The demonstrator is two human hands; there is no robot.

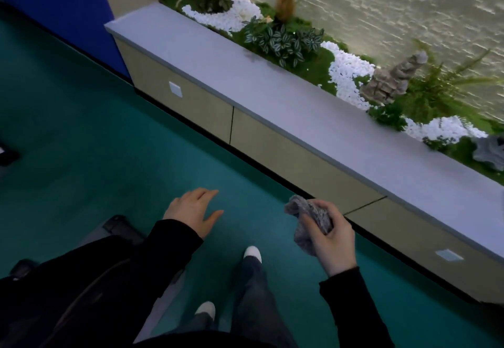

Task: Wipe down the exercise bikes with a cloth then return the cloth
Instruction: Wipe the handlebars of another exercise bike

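While my right hand [331, 241] clutches the bunched grey cloth [309, 222] at lower right, my left hand [193, 210] hangs spread and empty. I'd keep it balled so nothing trails. The grey ledge [272, 94] edges my right; teal floor [81, 108] lies open upper left.

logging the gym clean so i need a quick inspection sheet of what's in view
surface: grey ledge along a planter, teal floor below
job's things: grey cloth bunched in the right hand; no bike clearly seen, only a dark machine part at lower left
clutter: nothing seen
hands: left hand open, holding nothing; right hand grips the cloth
cables: nothing seen
surroundings: leafy plants, white pebbles, rock ornament behind the ledge; blue wall at upper left
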